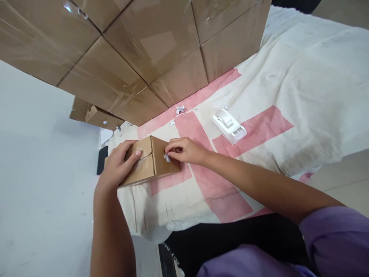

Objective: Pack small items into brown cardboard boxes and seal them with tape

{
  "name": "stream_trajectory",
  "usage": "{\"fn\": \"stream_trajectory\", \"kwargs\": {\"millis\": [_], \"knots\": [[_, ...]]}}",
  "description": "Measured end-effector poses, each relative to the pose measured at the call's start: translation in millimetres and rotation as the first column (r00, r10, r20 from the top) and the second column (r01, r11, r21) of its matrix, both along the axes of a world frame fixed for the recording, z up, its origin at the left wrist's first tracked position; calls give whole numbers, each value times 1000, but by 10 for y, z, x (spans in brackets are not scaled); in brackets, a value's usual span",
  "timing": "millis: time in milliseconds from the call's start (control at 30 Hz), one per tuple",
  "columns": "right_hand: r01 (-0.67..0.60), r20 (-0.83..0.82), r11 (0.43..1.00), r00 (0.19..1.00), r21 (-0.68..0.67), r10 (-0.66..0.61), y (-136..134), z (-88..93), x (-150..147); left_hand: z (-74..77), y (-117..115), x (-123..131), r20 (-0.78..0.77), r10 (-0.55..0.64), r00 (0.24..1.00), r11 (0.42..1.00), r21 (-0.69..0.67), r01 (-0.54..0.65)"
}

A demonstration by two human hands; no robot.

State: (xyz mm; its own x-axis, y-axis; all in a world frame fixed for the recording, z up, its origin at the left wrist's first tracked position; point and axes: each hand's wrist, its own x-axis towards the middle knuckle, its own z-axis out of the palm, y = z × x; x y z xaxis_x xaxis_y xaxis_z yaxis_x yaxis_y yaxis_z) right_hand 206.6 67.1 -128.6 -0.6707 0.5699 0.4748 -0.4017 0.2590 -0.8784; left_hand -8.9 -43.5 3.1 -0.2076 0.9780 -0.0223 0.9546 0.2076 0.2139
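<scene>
A small brown cardboard box (141, 168) rests on the pink and cream cloth (201, 184) in front of me. My left hand (117, 161) is wrapped over the box's left part, its thumb lying on the top by the seam. At the right end face, the fingertips of my right hand (184, 150) pinch a small crumpled whitish scrap (166, 157) against the cardboard. A white tape dispenser (230, 126) lies on the cloth to the right, beyond my right forearm.
Stacked, film-wrapped cartons (170, 42) form a wall behind. An open carton (99, 116) and a black phone-like object (102, 159) are at the left. Crumpled scraps (180, 109) lie near the stack. A white wall (49, 173) borders the left side.
</scene>
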Motion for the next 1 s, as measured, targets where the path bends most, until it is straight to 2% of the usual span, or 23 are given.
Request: {"fn": "stream_trajectory", "kwargs": {"millis": [167,233,367,467,633,767,900,1000], "knots": [[-85,16,983,996,166,83,-10,37,61,6,-11,-9,-16,0,1000,999,-39,-1],[-107,43,984,994,140,102,-30,55,80,7,-13,-8,-17,8,1000,999,-40,-9],[-81,45,997,996,-8,81,-72,54,70,10,-15,2,-4,2,1000,1000,-25,-2],[-51,2,999,999,5,51,-68,35,53,12,-14,11,1,-12,1000,1000,-16,12],[-94,50,993,995,74,90,-35,32,73,12,-13,19,6,-14,1000,1000,-22,14],[-48,25,999,998,-25,49,-51,42,72,9,-16,25,5,-9,1000,1000,-9,9],[-37,9,998,999,-49,37,-72,31,50,21,-14,49,17,-21,1000,1000,-2,21],[-91,49,994,995,60,89,-81,17,49,28,-13,58,13,-17,1000,1000,-13,17]]}}
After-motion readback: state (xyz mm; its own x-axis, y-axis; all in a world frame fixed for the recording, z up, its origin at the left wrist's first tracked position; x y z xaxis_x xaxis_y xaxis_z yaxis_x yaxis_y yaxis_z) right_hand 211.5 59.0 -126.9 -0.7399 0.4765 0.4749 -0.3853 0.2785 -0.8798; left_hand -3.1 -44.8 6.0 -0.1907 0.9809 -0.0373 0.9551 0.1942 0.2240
